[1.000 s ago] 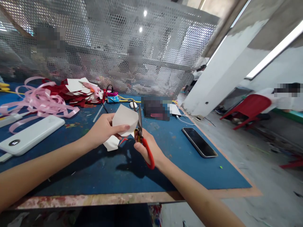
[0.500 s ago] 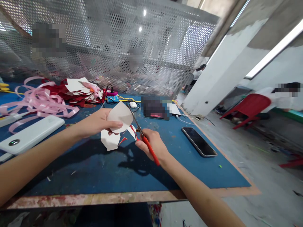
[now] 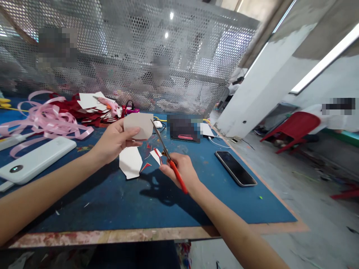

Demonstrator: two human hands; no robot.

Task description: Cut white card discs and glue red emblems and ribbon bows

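My left hand (image 3: 114, 140) pinches a pale piece of card (image 3: 138, 125) between thumb and fingers, held above the table. In my right hand (image 3: 182, 168) is a pair of scissors (image 3: 176, 172) with red handles, its blades pointing up and left to the card's right edge. Whether the blade tips touch the card I cannot tell. Below my left hand a white cut card piece (image 3: 131, 162) lies flat on the blue table top (image 3: 112, 209). Beside it are a small red scrap (image 3: 146, 166) and a white and red offcut (image 3: 156, 156).
Pink ribbon (image 3: 47, 119) and a pile of white and red card pieces (image 3: 97, 106) lie at the back left. A white power bank (image 3: 39, 158) is at the left, a phone (image 3: 236, 168) at the right. A perforated metal screen (image 3: 117, 48) stands behind, with people beyond it.
My left hand has turned the card, so a different edge faces the scissors, and has moved slightly left. More of the white piece below shows. The scissors have hardly moved.
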